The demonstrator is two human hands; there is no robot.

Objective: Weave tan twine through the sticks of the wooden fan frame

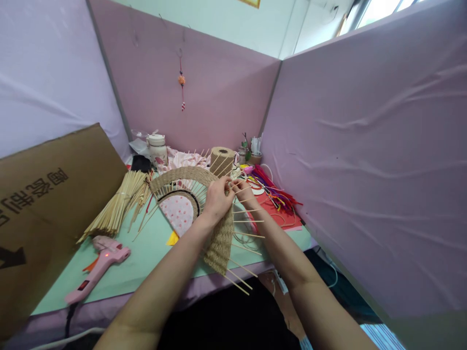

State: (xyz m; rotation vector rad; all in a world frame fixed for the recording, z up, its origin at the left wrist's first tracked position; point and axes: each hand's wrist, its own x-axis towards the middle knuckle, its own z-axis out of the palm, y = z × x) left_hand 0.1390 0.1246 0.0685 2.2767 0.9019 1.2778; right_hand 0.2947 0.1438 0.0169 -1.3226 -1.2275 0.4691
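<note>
A half-round woven fan (220,238) of tan twine, with thin bamboo sticks (248,221) radiating past its outer edge, is tilted across the front of the table. My left hand (218,198) is closed on the fan's woven band near its top right. Right beside it, my right hand (243,191) pinches at the outer edge among the sticks; what lies between its fingertips is too small to make out. Toward the fan's centre sits a white dotted half-disc panel (178,214) with a dark rim, and a yellow tassel (172,238) hangs below it.
A pink glue gun (99,267) with a lit red light lies at left, near bundled sticks (116,201) and a cardboard box (54,204). Behind stand a twine spool (222,161) and a white bottle (157,149). Coloured strips (273,187) lie at right. Pink partitions surround the table.
</note>
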